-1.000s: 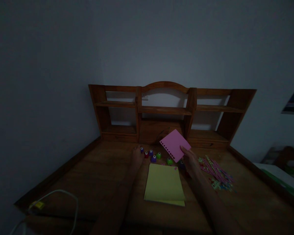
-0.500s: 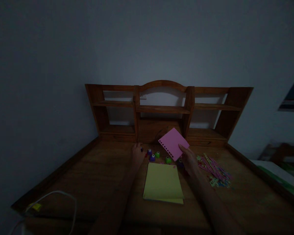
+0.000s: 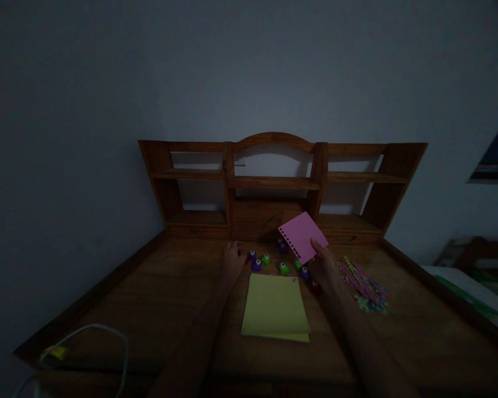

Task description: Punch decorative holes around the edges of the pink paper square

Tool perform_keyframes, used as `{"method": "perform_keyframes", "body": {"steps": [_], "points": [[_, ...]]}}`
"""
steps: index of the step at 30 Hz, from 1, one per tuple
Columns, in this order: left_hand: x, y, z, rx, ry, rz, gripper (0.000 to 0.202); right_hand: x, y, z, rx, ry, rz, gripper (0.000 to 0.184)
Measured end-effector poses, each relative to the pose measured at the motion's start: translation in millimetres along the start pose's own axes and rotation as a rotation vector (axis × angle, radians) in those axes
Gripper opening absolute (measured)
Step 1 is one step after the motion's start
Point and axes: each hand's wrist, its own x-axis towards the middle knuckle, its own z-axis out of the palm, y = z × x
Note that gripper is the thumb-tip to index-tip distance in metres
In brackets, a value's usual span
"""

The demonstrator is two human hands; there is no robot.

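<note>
My right hand (image 3: 326, 265) pinches a pink sheet of paper (image 3: 302, 236) by its lower right edge, thumb on top. A row of small holes runs along the sheet's lower left edge. It is held tilted above the desk. My left hand (image 3: 233, 262) rests at the left end of a group of small coloured pieces with round white tops, which look like craft punches. Its fingers are curled by a dark piece, too dim to make out. Purple (image 3: 257, 265) and green punches (image 3: 283, 268) stand between the hands, behind a yellow paper pad (image 3: 276, 304). A red punch (image 3: 315, 286) sits beside my right wrist.
Right of my right arm lies a pile of pink and yellow strips with small coloured bits (image 3: 365, 284). A wooden shelf unit (image 3: 274, 183) stands along the desk's back edge. A white cable (image 3: 108, 327) loops at the front left, near a yellow object (image 3: 58, 352).
My right hand has moved the pink sheet to the right and slightly up, uncovering more punches beneath it. My left hand has stayed in nearly the same place.
</note>
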Motion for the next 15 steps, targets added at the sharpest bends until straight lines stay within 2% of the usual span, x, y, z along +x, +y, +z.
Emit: {"method": "perform_keyframes", "body": {"steps": [7,15], "points": [[1.1,1.1,0.0,0.031,0.012,0.013,0.026,-4.7,0.0,-2.5,-0.007,0.031,-0.006,0.032],[1.9,-3.4,4.5,-0.033,0.000,-0.061,0.023,-0.9,-7.6,-4.8,0.023,0.072,-0.026,0.033]]}}
